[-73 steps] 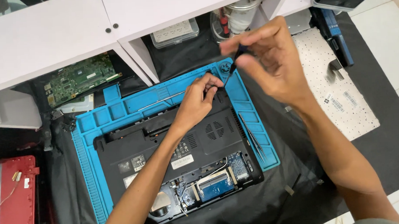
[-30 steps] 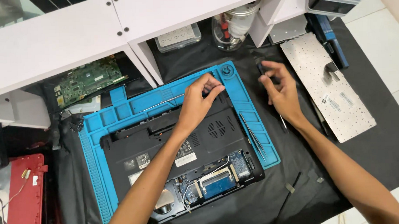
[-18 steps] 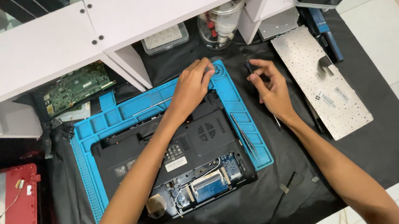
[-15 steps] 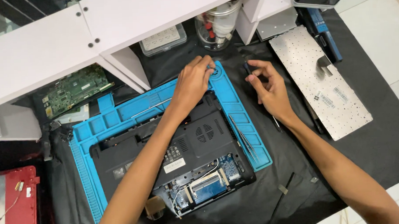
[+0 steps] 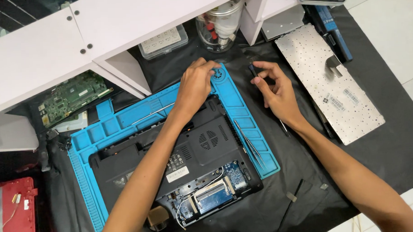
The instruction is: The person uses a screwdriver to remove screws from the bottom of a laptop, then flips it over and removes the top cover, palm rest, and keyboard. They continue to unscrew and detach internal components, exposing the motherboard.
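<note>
The right hand (image 5: 276,88) pinches a dark screwdriver (image 5: 253,71) in its closed grip, tip upward.

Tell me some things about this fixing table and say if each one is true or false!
1. The left hand rests at the top corner of the blue mat. True.
2. The right hand holds a red hammer. False: it pinches a small dark screwdriver.
3. The opened laptop lies on the blue mat. True.
4. The grey keyboard sits on top of the laptop. False: it lies apart, on the black cloth to the right.
5. The tweezers lie on the mat's right side. True.
</note>
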